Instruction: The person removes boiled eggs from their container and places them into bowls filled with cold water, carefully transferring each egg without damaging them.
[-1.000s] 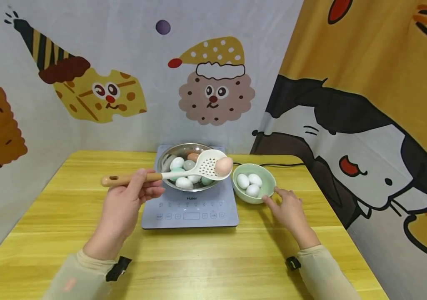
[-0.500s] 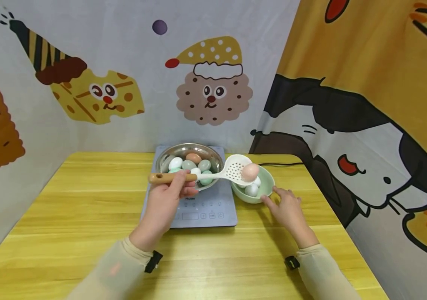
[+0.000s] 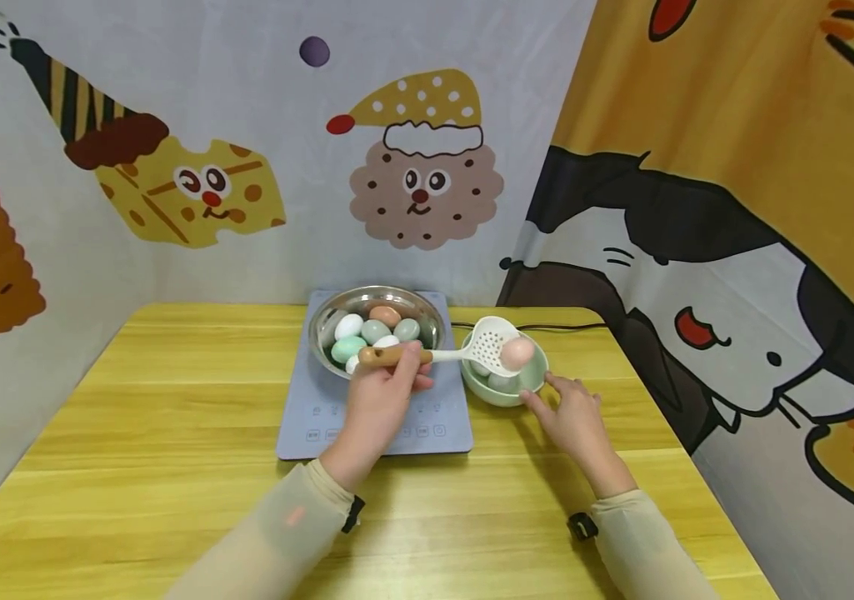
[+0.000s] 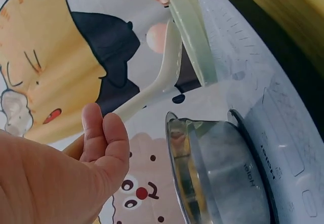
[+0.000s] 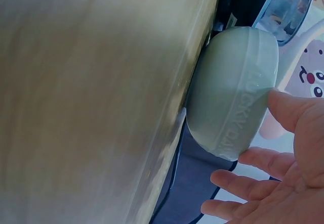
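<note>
Skimmer (image 3: pixel 488 340) over green bowl (image 3: pixel 497 400); room left of cooktop (image 3: pixel 308 417)

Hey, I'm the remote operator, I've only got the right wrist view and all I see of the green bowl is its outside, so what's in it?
Observer: The head view shows pale eggs inside the bowl, partly hidden by a slotted spoon.
Operator: Who has the spoon?
Observer: The left hand grips its wooden handle.
Operator: And the metal pan beside the bowl, what does it hold?
Observer: White, green and brown eggs lie in the pan.
</note>
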The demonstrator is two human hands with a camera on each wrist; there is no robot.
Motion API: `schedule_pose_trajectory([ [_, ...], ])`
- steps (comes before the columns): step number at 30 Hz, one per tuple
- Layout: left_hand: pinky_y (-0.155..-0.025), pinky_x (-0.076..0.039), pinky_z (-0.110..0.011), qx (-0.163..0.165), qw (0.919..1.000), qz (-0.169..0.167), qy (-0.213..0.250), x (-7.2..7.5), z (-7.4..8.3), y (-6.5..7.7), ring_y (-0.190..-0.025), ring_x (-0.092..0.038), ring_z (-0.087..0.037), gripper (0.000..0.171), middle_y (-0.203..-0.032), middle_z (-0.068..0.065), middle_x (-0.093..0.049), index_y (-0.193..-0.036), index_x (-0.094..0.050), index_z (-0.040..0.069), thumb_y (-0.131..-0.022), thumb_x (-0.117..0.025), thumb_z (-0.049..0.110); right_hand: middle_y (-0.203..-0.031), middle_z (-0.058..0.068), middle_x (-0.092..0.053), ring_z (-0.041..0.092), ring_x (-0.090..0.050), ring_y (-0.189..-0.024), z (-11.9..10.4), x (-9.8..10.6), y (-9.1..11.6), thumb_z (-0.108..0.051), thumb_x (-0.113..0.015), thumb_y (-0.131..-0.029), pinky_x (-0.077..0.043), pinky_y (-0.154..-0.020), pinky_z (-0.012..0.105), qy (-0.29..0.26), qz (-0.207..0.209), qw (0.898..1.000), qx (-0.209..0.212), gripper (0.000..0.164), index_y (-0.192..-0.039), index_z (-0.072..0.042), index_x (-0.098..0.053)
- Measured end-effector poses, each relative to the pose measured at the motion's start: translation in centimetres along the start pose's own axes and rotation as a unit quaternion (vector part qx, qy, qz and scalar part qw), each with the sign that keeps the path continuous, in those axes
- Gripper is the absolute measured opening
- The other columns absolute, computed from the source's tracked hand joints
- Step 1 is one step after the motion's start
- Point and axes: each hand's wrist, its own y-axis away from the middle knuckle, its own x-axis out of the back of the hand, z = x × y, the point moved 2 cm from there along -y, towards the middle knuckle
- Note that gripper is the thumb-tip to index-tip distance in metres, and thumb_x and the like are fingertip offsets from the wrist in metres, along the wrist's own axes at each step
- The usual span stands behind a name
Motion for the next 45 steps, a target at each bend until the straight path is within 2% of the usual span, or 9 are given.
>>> schedule_pose_trajectory([
  [6, -0.069, -0.061, -0.022, -0.075, 0.9935, 0.012, -0.085, -1.2, -0.1, 0.4, -0.076, -0.077, -0.015, 0.03, -0.095, -0.008, -0.082, -0.121, -0.08, 0.006, -0.109, -0.063, 0.028, -0.151, 0.035, -0.056, 0.066, -0.04, -0.145, 0.1, 0.0, -0.1, -0.042, -0.067, -0.106, -0.02, -0.119, 0.088, 0.003, -0.004, 1.0, 0.0, 0.068, -0.15, 0.008, -0.054],
  [10, -0.062, -0.055, -0.019, -0.099, 0.9905, 0.013, -0.095, -2.1, -0.2, 0.8, -0.076, -0.073, -0.015, 0.03, -0.093, -0.011, -0.082, -0.126, -0.077, 0.002, -0.107, -0.065, 0.023, -0.152, 0.036, -0.054, 0.067, -0.039, -0.145, 0.1, -0.2, 0.0, -0.043, -0.066, -0.106, -0.02, -0.119, 0.088, 0.003, -0.009, 1.0, -0.003, 0.069, -0.15, 0.008, -0.054],
  [20, -0.082, -0.066, -0.039, -0.159, 0.9802, 0.0, -0.118, -2.9, -0.2, 1.3, -0.095, -0.076, -0.022, 0.026, -0.114, -0.014, -0.081, -0.124, -0.078, 0.004, -0.106, -0.066, 0.019, -0.154, 0.036, -0.052, 0.066, -0.037, -0.147, 0.1, -0.2, 0.1, -0.041, -0.067, -0.106, -0.019, -0.121, 0.086, -0.001, -0.016, 1.0, -0.013, 0.068, -0.152, 0.008, -0.053],
  [26, -0.083, -0.066, -0.039, -0.194, 0.9737, -0.007, -0.119, -2.4, -0.2, 1.7, -0.096, -0.077, -0.021, 0.026, -0.115, -0.013, -0.081, -0.124, -0.078, 0.004, -0.105, -0.067, 0.017, -0.155, 0.036, -0.051, 0.065, -0.037, -0.148, 0.2, -0.2, 0.1, -0.042, -0.066, -0.107, -0.018, -0.122, 0.086, -0.007, -0.02, 1.0, -0.017, 0.068, -0.153, 0.006, -0.053],
  [29, -0.086, -0.067, -0.04, -0.26, 0.9561, -0.01, -0.135, -1.7, 0.0, 2.1, -0.1, -0.078, -0.023, 0.026, -0.116, -0.012, -0.081, -0.124, -0.077, 0.002, -0.103, -0.069, 0.014, -0.155, 0.035, -0.052, 0.064, -0.038, -0.147, 0.2, -0.2, 0.1, -0.042, -0.066, -0.107, -0.018, -0.121, 0.086, -0.008, -0.017, 1.0, -0.016, 0.068, -0.152, 0.007, -0.053],
  [35, -0.079, -0.066, -0.03, -0.411, 0.8999, 0.004, -0.146, 0.7, 1.1, 2.7, -0.092, -0.076, -0.023, 0.026, -0.115, -0.015, -0.081, -0.123, -0.075, -0.005, -0.106, -0.065, 0.013, -0.153, 0.035, -0.053, 0.06, -0.042, -0.146, 0.3, -0.1, 0.2, -0.041, -0.067, -0.106, -0.018, -0.12, 0.087, -0.013, -0.01, 1.0, -0.01, 0.067, -0.151, 0.008, -0.053],
  [38, -0.071, -0.063, -0.024, -0.451, 0.8834, 0.022, -0.127, 2.9, 1.9, 2.8, -0.082, -0.072, -0.022, 0.031, -0.112, -0.019, -0.08, -0.119, -0.075, -0.008, -0.11, -0.06, 0.018, -0.153, 0.035, -0.054, 0.06, -0.043, -0.146, 0.2, 0.0, 0.3, -0.04, -0.067, -0.106, -0.018, -0.119, 0.087, -0.015, -0.009, 1.0, -0.01, 0.067, -0.151, 0.008, -0.054],
  [42, -0.066, -0.059, -0.018, -0.483, 0.8649, 0.046, -0.128, 6.9, 2.8, 3.1, -0.075, -0.068, -0.022, 0.039, -0.111, -0.024, -0.079, -0.113, -0.077, -0.011, -0.113, -0.057, 0.022, -0.154, 0.035, -0.053, 0.061, -0.042, -0.147, 0.0, 0.0, 0.3, -0.041, -0.067, -0.106, -0.017, -0.12, 0.088, -0.014, -0.013, 1.0, -0.01, 0.067, -0.151, 0.007, -0.053],
  [45, -0.064, -0.056, -0.014, -0.485, 0.8582, 0.058, -0.157, 9.9, 3.1, 3.4, -0.073, -0.065, -0.018, 0.044, -0.109, -0.023, -0.08, -0.114, -0.077, -0.011, -0.114, -0.055, 0.028, -0.154, 0.036, -0.053, 0.063, -0.04, -0.147, -0.2, 0.2, 0.2, -0.041, -0.067, -0.107, -0.017, -0.12, 0.087, -0.016, -0.014, 1.0, -0.009, 0.067, -0.151, 0.008, -0.053],
])
